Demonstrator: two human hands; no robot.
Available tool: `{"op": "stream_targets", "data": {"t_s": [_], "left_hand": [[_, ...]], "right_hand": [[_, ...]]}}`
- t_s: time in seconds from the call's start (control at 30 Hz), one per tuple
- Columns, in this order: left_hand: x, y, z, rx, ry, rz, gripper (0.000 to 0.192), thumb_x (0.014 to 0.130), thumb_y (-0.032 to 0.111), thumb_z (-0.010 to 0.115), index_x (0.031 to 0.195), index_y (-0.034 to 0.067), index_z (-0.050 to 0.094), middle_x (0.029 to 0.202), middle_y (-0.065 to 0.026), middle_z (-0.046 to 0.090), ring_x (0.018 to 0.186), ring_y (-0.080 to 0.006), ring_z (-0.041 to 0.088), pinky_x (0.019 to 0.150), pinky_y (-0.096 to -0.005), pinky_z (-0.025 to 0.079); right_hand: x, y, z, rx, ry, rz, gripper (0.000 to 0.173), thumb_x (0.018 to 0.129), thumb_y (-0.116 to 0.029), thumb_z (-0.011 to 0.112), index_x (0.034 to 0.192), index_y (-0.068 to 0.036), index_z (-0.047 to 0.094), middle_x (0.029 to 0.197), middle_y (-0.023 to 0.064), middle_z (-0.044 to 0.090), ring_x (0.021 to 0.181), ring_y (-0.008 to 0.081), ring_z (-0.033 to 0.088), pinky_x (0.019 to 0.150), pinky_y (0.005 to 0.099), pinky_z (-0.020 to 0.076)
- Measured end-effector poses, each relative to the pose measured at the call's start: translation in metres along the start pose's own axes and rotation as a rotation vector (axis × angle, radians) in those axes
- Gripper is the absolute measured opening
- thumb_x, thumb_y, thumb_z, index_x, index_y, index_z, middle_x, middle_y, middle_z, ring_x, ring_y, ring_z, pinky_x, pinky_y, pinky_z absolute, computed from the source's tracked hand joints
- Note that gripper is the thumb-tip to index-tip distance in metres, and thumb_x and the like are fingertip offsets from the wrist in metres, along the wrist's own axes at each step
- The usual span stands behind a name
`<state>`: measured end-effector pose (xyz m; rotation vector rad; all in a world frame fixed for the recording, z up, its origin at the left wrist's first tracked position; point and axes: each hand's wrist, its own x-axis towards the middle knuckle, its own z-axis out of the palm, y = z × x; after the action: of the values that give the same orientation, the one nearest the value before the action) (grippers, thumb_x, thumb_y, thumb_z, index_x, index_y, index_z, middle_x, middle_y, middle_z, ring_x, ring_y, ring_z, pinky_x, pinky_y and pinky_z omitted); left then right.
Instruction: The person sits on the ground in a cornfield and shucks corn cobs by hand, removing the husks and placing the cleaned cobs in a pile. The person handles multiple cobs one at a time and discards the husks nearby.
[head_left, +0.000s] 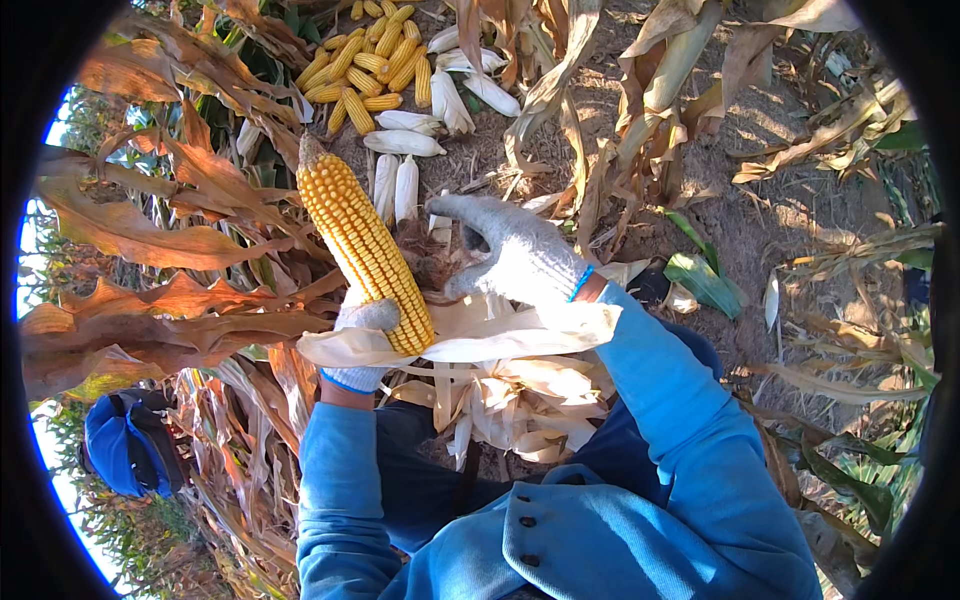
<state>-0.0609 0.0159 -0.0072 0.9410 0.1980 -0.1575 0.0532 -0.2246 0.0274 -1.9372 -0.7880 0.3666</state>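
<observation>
My left hand (364, 326), in a grey-white knit glove, holds a yellow ear of corn (360, 244) near its base, its kernels bare and its tip pointing up and left. Pale, dry husk leaves (525, 334) hang from the base of the ear and stretch right, across my right forearm. To the right of the ear is my right hand (510, 247), gloved as well, with thumb and fingers apart and nothing seen between them. Brown corn silk (424, 251) lies behind, between ear and hand. Below, a heap of loose husks (517, 405) lies between my legs.
Husked yellow ears (367, 64) lie piled on the ground at the top, beside several ears in pale husks (450, 101). Dry corn stalks and leaves (172, 225) crowd the left side. More stalks (660, 75) stand at upper right. A blue cloth item (124, 442) shows at lower left.
</observation>
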Motion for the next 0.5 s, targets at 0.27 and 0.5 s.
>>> {"op": "stream_targets", "data": {"t_s": [0.27,0.5], "left_hand": [[-0.004,0.012,0.022,-0.001,0.159,-0.006,0.073,0.069,0.011,0.081,0.134,0.003,0.048,0.112,-0.0105,0.063,0.096,-0.026,0.066,0.084,-0.0398,0.059],[-0.012,0.035,0.016,0.159,0.147,0.131,0.057,0.078,0.017,0.078,0.125,0.002,0.051,0.116,-0.0126,0.062,0.103,-0.0253,0.064,0.092,-0.0393,0.056]], "right_hand": [[0.0,0.038,-0.002,-0.448,0.094,0.154,0.017,0.086,-0.022,0.064,0.099,-0.013,0.067,0.098,0.0102,0.066,0.095,0.0321,0.063,0.083,0.0441,0.0513],[0.0,0.067,-0.007,-0.801,-0.193,0.248,0.031,0.085,-0.017,0.064,0.115,-0.009,0.068,0.117,0.014,0.065,0.109,0.0306,0.064,0.09,0.0406,0.0529]]}}
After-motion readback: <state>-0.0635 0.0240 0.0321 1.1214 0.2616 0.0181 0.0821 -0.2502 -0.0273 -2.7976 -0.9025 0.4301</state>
